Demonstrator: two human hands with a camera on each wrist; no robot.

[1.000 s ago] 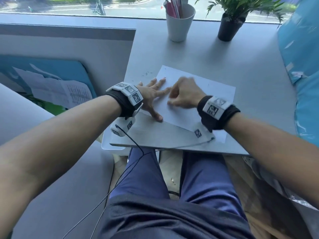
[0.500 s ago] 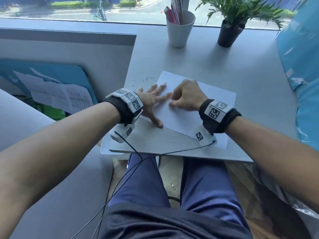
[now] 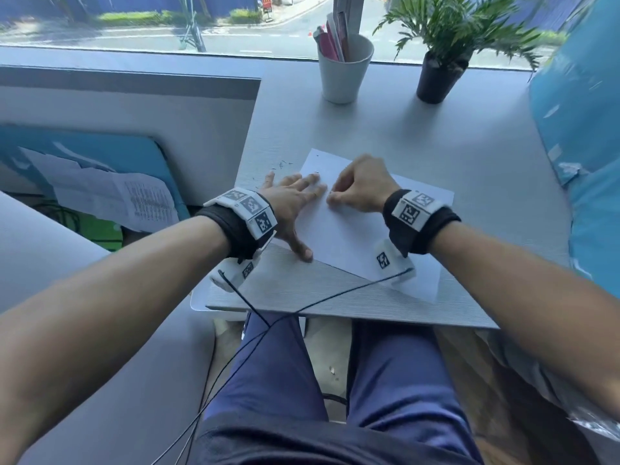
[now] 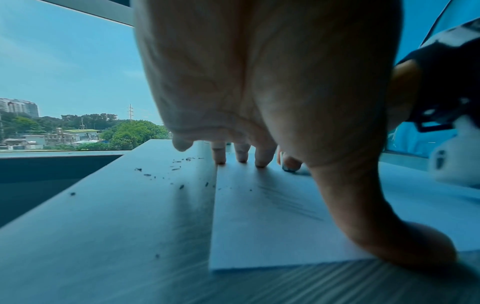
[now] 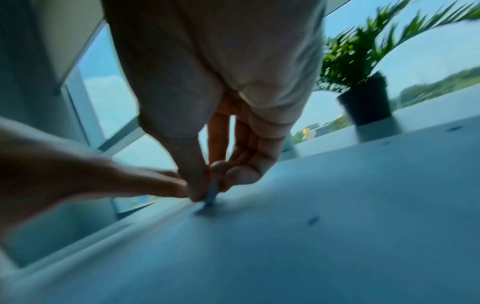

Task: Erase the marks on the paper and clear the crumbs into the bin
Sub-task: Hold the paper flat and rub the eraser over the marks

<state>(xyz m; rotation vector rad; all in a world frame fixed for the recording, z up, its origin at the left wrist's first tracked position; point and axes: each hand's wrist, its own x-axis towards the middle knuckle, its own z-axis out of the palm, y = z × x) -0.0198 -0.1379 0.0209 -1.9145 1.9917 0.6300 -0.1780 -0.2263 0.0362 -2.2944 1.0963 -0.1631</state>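
A white sheet of paper lies slanted on the grey desk. My left hand lies flat with spread fingers on the paper's left edge, its thumb near the lower corner. My right hand pinches a small eraser between thumb and fingers and presses its tip on the paper just right of the left fingertips. In the left wrist view faint pencil strokes show on the paper. Dark crumbs lie scattered on the desk left of the sheet, also the crumbs beyond the left hand.
A white cup with pens and a black potted plant stand at the back by the window. A blue plastic sheet hangs on the right. A grey partition borders the desk's left. Cables cross the front edge.
The right hand with the eraser has shifted slightly on the paper beside the left fingertips. The left hand stays flat in place. The head view has tilted up a little.
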